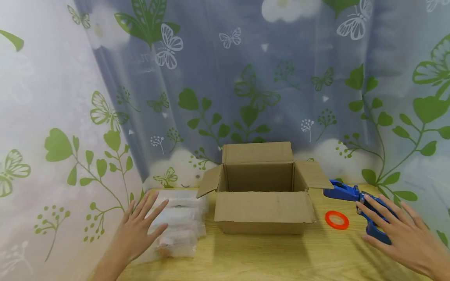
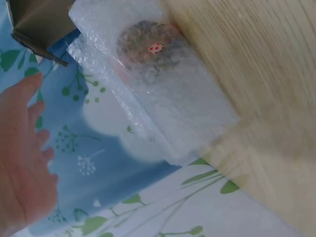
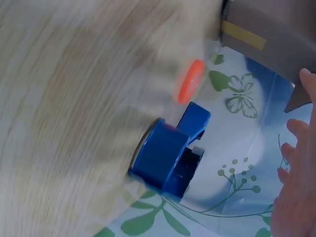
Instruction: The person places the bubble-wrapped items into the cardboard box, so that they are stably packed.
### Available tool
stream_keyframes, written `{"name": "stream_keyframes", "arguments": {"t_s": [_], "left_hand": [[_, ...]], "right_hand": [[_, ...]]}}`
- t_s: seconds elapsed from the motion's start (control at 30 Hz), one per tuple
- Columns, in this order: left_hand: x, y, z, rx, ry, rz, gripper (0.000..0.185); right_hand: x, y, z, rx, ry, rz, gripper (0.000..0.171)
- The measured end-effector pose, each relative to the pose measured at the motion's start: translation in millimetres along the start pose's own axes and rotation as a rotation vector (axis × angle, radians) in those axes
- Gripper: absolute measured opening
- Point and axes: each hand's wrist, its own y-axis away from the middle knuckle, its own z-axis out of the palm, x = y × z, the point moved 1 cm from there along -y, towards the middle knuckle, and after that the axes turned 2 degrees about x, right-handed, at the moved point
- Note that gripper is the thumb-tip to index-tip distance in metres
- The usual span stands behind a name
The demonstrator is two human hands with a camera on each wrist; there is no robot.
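1. Head view: a patterned curtain [image 1: 211, 74] fills the top and both sides of the frame, probably hung to screen off the space.
2. Table [image 1: 260, 259]: pale wood across the bottom of the frame.
3. Box [image 1: 263, 207]: upright, a little right of lower centre, its flaps [image 1: 313, 174] folded outward, which leaves it open from above.
4. Packs [image 1: 179, 214]: bubble-wrapped, laid in a row at lower left, just beside the box; the wrap presumably guards the contents. Left wrist view shows a round thing [image 2: 148, 47] under the film, too blurred to name.
5. Left hand [image 1: 140, 228]: lower left, fingers spread wide, holding nothing, apart from the packs.
6. Right hand [image 1: 400, 230]: lower right, fingers likewise spread, holding nothing.
7. Dispenser [image 3: 160, 153]: blue, partly behind the right hand in the head view, not touched; its spot seems chosen for that hand's reach.
8. Ring [image 3: 191, 83]: orange, flat on the table between box and dispenser, likely kept near the latter as its tape.
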Motion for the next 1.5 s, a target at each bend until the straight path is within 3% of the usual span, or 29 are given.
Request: {"name": "stream_keyframes", "arguments": {"t_s": [0.17, 0.33, 0.47, 0.53, 0.83, 1.0, 1.13, 1.33, 1.5], "left_hand": [[-8.2, 8.3, -2.1, 0.012, 0.068, 0.054, 0.067], [-13.7, 17.1, 0.4, -0.032, 0.173, 0.049, 0.08], [-16.6, 23.2, 6.3, -0.074, 0.244, 0.063, 0.075], [-17.3, 26.8, 9.4, -0.099, 0.26, 0.051, 0.072], [-19.3, 36.9, 21.3, -0.295, 0.429, -0.067, 0.062], [-18.8, 40.0, 29.4, -0.248, 0.445, -0.005, 0.067], [-19.8, 43.0, 35.9, -0.209, 0.435, 0.045, 0.071], [-19.4, 45.3, 37.4, -0.236, 0.452, 0.009, 0.073], [-18.2, 46.2, 38.5, -0.247, 0.462, -0.031, 0.074]], "right_hand": [[-6, -17, -7, -0.045, -0.221, 0.131, 0.087], [-18, -51, -25, -0.013, -0.548, 0.13, 0.076], [-36, -76, -41, -0.081, -0.78, 0.171, 0.069], [-46, -88, -45, -0.121, -0.841, 0.198, 0.066], [-77, -133, -36, -0.122, -0.883, 0.203, 0.055], [-94, -146, -18, -0.082, -0.861, 0.148, 0.047], [-103, -148, 0, -0.029, -0.839, 0.163, 0.045], [-109, -138, 13, 0.012, -0.826, 0.234, 0.054], [-111, -131, 17, -0.009, -0.917, 0.301, 0.061]]}}
